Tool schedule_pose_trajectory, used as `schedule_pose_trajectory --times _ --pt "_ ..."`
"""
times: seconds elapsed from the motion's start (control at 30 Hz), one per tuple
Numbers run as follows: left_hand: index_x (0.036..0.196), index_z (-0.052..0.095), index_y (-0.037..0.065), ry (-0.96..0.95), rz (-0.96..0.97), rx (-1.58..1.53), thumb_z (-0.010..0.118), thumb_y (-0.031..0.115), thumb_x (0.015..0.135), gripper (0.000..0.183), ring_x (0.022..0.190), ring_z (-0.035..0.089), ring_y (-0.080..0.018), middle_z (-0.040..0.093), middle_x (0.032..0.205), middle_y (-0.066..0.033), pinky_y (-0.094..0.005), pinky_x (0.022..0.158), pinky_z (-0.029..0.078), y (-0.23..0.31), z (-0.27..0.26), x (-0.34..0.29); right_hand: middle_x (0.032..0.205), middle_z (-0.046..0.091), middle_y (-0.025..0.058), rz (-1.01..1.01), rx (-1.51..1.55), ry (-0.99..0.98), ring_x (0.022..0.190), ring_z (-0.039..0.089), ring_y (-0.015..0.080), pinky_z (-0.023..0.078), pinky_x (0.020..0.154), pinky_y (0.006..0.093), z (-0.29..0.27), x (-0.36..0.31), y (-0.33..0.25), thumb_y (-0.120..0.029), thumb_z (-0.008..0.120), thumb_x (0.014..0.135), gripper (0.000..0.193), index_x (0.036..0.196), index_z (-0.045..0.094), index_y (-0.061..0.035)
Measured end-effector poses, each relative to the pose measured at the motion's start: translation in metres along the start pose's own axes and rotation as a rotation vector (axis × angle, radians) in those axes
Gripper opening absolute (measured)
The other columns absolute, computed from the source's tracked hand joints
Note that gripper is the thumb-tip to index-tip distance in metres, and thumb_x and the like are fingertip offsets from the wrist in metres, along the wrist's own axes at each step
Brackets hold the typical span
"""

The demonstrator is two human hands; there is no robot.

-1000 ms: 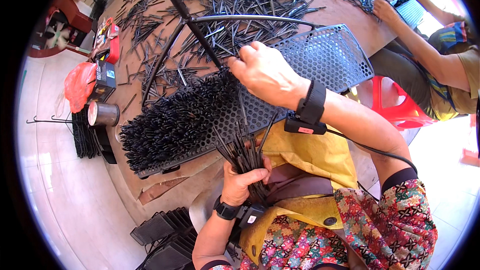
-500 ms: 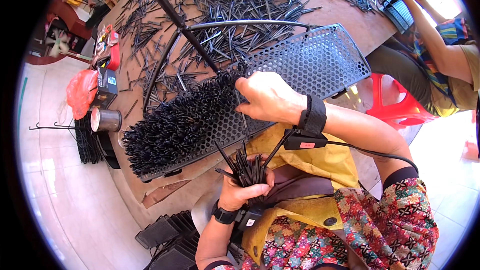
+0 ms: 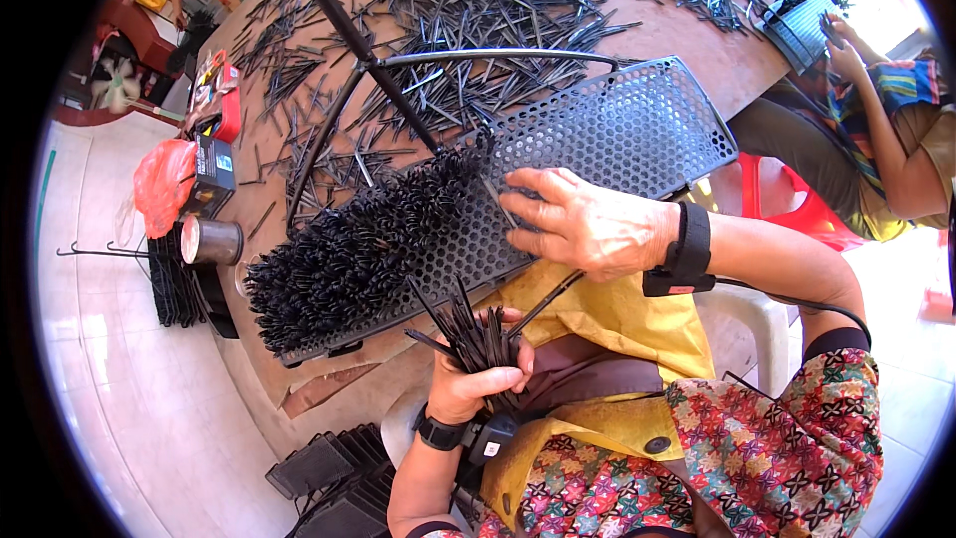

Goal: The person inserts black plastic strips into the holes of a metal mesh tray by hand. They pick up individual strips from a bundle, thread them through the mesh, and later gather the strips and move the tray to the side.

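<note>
My left hand (image 3: 483, 374) is closed around a bundle of black plastic strips (image 3: 468, 334), whose ends fan out above the fist. One strip juts toward the upper right. My right hand (image 3: 593, 224), with fingers apart and bent, hovers over the front of a perforated dark panel (image 3: 607, 130). A thin strip or seam line shows beside its fingertips; its thumb is mostly hidden. Dense black looped bristles (image 3: 349, 249) cover the panel's left part, while bare holes show on the right. A curved frame and a dark pole (image 3: 334, 15) rise behind the panel.
Loose black strips (image 3: 478, 0) lie heaped across the brown table (image 3: 652, 20). Left of the panel stand a metal can (image 3: 211, 241), a box (image 3: 211, 179) and a pink plastic bag (image 3: 164, 184). A co-worker's hands (image 3: 846, 55) hold dark pieces beside a smaller panel. Dark panels (image 3: 334, 478) are stacked below.
My right hand has drawn back rightward from the bristles' edge, and its fingers have spread. My left hand has shifted slightly left with the strips. The co-worker's hands have moved down.
</note>
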State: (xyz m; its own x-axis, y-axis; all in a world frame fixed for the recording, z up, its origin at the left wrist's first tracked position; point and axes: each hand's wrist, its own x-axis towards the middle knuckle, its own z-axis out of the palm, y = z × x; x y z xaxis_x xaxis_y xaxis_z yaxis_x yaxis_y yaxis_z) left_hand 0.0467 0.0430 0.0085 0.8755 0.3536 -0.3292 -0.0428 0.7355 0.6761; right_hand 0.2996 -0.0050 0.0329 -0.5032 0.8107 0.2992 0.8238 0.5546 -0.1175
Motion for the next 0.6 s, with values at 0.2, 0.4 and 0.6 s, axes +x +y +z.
schedule_pose_trajectory --times 0.2,0.4,0.6 --pt "0.116 0.047 -0.001 -0.022 -0.022 -0.006 0.066 -0.006 0.064 0.055 0.059 0.056 -0.0177 0.059 0.077 -0.0164 -0.0277 0.055 0.046 -0.001 0.000 0.001 0.115 0.051 0.0219 -0.062 -0.020 0.030 0.113 0.044 0.0374 0.039 0.089 0.0476 0.005 -0.008 0.000 -0.023 0.054 0.071 0.037 0.098 0.060 0.0016" --pt "0.117 0.047 0.001 -0.034 -0.005 -0.035 0.066 -0.005 0.064 0.056 0.059 0.055 -0.0187 0.059 0.076 -0.0159 -0.0289 0.055 0.046 -0.005 -0.002 0.003 0.102 0.053 0.0206 -0.086 0.093 0.187 0.099 0.050 0.0353 0.043 0.083 0.0448 0.021 -0.018 0.004 -0.017 0.056 0.065 0.035 0.091 0.055 0.0063" --pt "0.119 0.045 0.004 0.014 0.024 -0.119 0.063 -0.005 0.065 0.058 0.058 0.054 -0.0210 0.058 0.075 -0.0156 -0.0312 0.054 0.045 -0.003 0.000 0.005 0.092 0.053 0.0168 -0.040 0.027 0.266 0.092 0.050 0.0314 0.043 0.078 0.0412 0.024 -0.023 -0.004 -0.018 0.054 0.066 0.032 0.088 0.055 0.0058"
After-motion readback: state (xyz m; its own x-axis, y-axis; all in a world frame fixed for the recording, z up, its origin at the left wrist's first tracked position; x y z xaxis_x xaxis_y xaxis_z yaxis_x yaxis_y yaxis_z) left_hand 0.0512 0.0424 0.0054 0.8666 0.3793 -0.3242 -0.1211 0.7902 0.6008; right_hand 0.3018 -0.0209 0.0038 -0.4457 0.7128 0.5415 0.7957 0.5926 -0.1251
